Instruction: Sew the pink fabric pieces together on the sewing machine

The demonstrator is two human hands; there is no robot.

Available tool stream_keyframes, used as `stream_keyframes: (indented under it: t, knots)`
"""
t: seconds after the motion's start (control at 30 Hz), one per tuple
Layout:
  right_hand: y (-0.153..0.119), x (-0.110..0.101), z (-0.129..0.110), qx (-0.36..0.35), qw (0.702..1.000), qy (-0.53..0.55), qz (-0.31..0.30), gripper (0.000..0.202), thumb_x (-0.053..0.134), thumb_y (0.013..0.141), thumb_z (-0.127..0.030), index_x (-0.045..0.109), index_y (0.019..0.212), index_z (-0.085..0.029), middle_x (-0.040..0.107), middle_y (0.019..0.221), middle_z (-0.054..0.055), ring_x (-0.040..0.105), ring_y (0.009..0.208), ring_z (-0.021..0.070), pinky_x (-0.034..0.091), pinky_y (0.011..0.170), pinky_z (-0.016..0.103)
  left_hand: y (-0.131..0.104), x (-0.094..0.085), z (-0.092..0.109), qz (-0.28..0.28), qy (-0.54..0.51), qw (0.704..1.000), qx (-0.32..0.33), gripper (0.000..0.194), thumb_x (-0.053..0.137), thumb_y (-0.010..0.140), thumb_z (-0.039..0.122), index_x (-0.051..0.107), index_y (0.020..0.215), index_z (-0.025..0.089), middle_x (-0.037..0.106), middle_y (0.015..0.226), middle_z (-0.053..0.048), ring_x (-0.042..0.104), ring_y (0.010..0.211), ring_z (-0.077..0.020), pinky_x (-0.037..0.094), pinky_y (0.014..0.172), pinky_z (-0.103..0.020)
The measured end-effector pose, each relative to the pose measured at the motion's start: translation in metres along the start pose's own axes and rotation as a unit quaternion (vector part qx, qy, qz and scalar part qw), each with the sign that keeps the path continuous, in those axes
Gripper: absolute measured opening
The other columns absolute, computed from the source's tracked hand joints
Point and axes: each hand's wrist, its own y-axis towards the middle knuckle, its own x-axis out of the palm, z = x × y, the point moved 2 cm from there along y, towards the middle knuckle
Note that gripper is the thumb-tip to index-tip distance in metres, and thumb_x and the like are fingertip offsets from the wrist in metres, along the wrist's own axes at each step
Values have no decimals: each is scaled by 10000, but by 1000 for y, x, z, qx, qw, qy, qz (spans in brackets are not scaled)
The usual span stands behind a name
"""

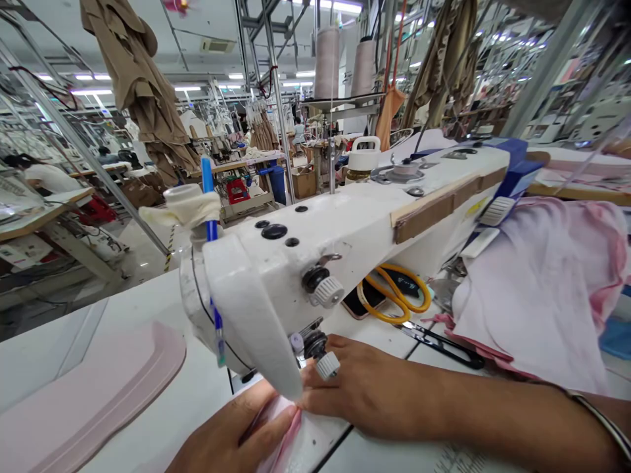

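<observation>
A white sewing machine fills the middle of the view, its head over a piece of pink fabric. My left hand lies at the front of the head, thumb and fingers closed on the fabric. From the right, my right hand reaches to the needle area, its fingers closed together at the fabric's edge. The machine head and tension knob hide part of those fingertips. The needle itself is hidden. A lit spot shows on the cloth beneath the head.
Yellow-handled scissors and black thread snips lie under the machine arm beside a phone. A pale pink cloth pile sits at right. Pink cut panels lie at left. Thread cones stand behind.
</observation>
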Motion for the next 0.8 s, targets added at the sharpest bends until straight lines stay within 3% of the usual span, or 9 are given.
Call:
stream_keyframes:
  t: [0.13, 0.2, 0.33, 0.4, 0.6, 0.73, 0.8]
  knots:
    - [0, 1, 0, 17, 1000, -1, 2, 276, 311, 982, -121, 584, 1011, -151, 630, 1106, 71, 522, 904, 201, 358, 957, 332, -2, 4, 1, -19, -25, 999, -24, 556, 625, 836, 503, 487, 1329, 284, 585, 1320, -78, 629, 1113, -210, 521, 889, -229]
    - [0, 1, 0, 27, 1000, 8, -3, 263, 328, 970, -107, 579, 1032, -156, 639, 1080, 74, 529, 921, 204, 366, 955, 340, 3, 4, 3, -6, -60, 996, -72, 513, 620, 839, 480, 504, 1313, 325, 608, 1295, -46, 626, 1117, -218, 525, 898, -250]
    - [0, 4, 0, 28, 999, 36, 0, 264, 373, 954, -91, 569, 1110, -174, 663, 978, 67, 549, 967, 196, 372, 960, 351, 20, 4, 11, 50, -144, 968, -201, 495, 570, 805, 597, 575, 1235, 352, 690, 1144, -18, 609, 1126, -255, 536, 898, -307]
    - [-1, 6, 1, 38, 998, 46, 5, 247, 385, 972, -120, 577, 1113, -184, 667, 934, 61, 556, 966, 193, 383, 954, 355, 27, 5, 15, 69, -169, 957, -226, 510, 542, 790, 643, 597, 1203, 348, 703, 1095, -19, 601, 1125, -259, 537, 891, -312]
    - [-2, 14, 1, 65, 996, 53, 11, 232, 411, 995, -170, 569, 1162, -197, 660, 997, 63, 559, 998, 188, 408, 952, 354, 22, 6, 14, 56, -218, 941, -252, 509, 552, 759, 662, 616, 1164, 359, 706, 1081, 2, 613, 1084, -255, 543, 866, -309]
    - [-3, 13, 0, 63, 997, 43, 7, 271, 431, 982, -157, 543, 1224, -203, 640, 1105, 86, 541, 1063, 201, 409, 965, 364, 10, 7, 8, 12, -259, 942, -214, 503, 622, 746, 609, 593, 1198, 392, 634, 1251, 36, 633, 1065, -229, 538, 888, -283]
    - [-3, 11, 0, 67, 997, 39, 7, 284, 439, 973, -146, 540, 1232, -205, 625, 1146, 94, 530, 1087, 207, 418, 958, 361, 5, 6, 6, 32, -259, 944, -202, 461, 645, 769, 548, 580, 1209, 429, 619, 1272, 71, 652, 1039, -197, 534, 893, -247]
